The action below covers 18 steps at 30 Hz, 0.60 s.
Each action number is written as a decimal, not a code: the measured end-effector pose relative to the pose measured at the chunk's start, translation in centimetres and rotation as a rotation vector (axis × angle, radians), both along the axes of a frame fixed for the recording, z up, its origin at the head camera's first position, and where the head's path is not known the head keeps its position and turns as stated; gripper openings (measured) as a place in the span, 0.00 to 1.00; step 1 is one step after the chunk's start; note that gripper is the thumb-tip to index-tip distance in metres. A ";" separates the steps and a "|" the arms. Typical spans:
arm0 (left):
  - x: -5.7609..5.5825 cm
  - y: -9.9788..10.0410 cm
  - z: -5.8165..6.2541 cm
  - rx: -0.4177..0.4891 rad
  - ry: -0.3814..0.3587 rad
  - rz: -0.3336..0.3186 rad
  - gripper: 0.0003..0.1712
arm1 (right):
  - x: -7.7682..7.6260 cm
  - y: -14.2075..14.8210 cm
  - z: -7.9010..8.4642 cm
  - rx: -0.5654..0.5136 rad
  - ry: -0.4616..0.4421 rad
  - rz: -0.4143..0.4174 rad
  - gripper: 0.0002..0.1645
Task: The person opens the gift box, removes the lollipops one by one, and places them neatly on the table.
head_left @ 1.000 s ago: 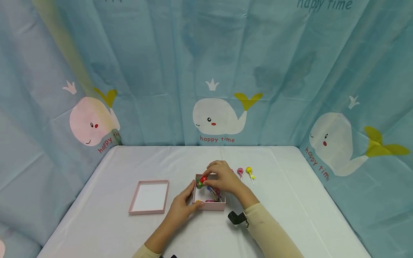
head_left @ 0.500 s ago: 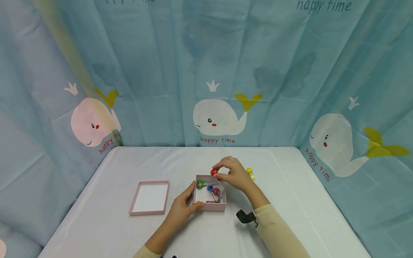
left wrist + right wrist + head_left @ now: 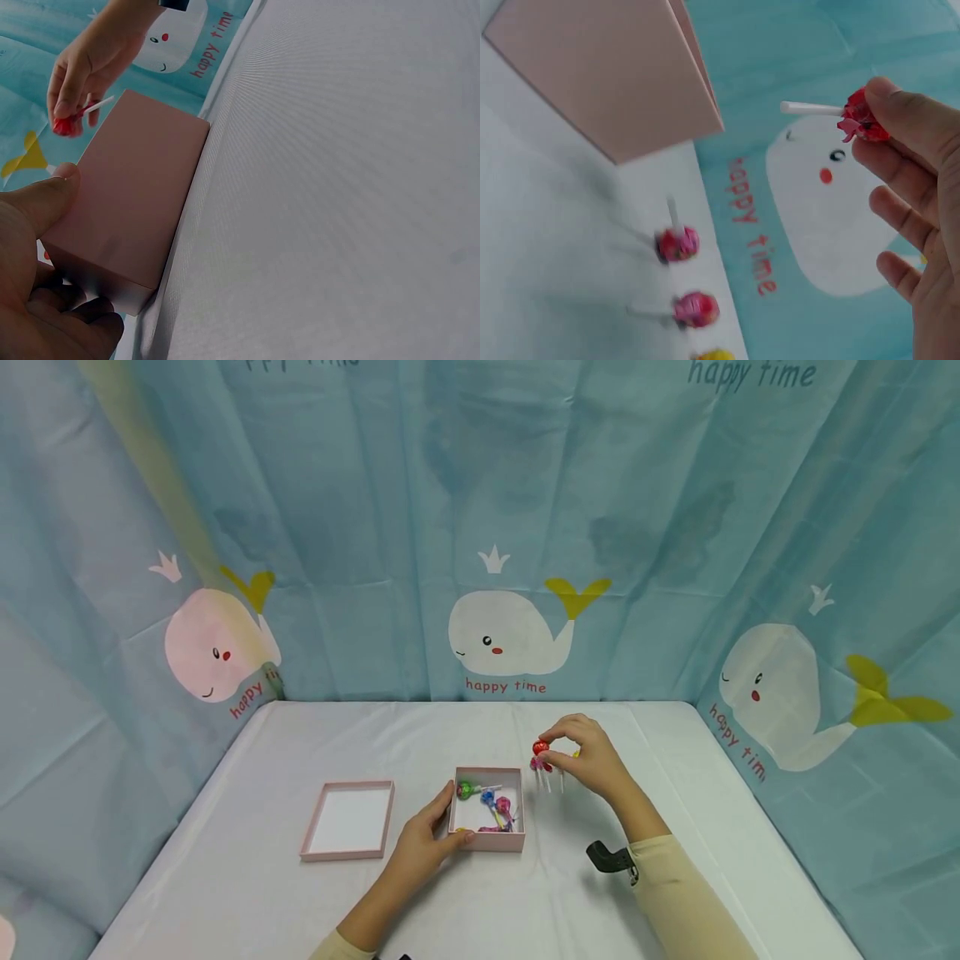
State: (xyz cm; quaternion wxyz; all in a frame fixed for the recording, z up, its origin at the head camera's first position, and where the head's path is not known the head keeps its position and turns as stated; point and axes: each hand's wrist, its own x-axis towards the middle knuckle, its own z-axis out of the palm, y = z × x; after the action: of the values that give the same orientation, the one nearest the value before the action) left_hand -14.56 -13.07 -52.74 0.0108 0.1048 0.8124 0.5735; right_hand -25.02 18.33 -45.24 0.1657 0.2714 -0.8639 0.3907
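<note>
My right hand (image 3: pixel 591 760) pinches a red lollipop (image 3: pixel 541 747) by its wrapped head between thumb and index finger, back right of the pink box (image 3: pixel 487 842). In the right wrist view the lollipop's white stick (image 3: pixel 810 109) points toward the box. My left hand (image 3: pixel 422 839) grips the box's near left corner, thumb on the front wall and fingers along the left side. Inside the box lie a green lollipop (image 3: pixel 465 790), a blue lollipop (image 3: pixel 488 797) and a pink lollipop (image 3: pixel 503 805). Others at its front wall are partly hidden.
Left of the box lies a shallow pink lid (image 3: pixel 347 821), white inside up. On the table right of the box, in the right wrist view, are a pink lollipop (image 3: pixel 678 244), another pink lollipop (image 3: pixel 697 309) and a yellow lollipop (image 3: pixel 716 355). A whale-print curtain (image 3: pixel 360 635) encloses the table.
My right hand has lifted the red lollipop out of the box and carried it right, over the loose lollipops. The green one stays in the box. My left hand keeps its hold.
</note>
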 end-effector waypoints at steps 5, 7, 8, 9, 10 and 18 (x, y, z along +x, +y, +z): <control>-0.1 0.0 -0.2 0.002 -0.004 0.000 0.55 | -0.1 1.9 0.2 0.009 -0.001 -0.044 0.13; -0.1 0.0 -0.2 0.005 -0.005 -0.003 0.55 | 0.0 2.5 0.3 0.007 -0.009 -0.062 0.13; -0.1 0.0 -0.2 0.006 -0.005 -0.004 0.55 | 0.0 2.8 0.4 0.007 -0.016 -0.071 0.14; -0.1 0.0 -0.2 0.006 -0.004 -0.006 0.55 | 0.0 3.2 0.4 0.007 -0.022 -0.081 0.14; -0.1 0.0 -0.2 0.007 -0.005 -0.007 0.55 | 0.0 3.5 0.4 0.006 -0.027 -0.091 0.14; 0.0 0.0 0.1 -0.005 0.006 -0.007 0.56 | -0.2 5.8 -0.2 -0.027 -0.091 -0.152 0.17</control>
State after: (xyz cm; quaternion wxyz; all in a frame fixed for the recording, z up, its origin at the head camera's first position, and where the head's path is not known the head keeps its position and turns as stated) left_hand -14.52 -13.05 -52.66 0.0105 0.1096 0.8135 0.5710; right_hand -25.21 24.08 -45.41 0.1592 0.1851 -0.8832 0.4005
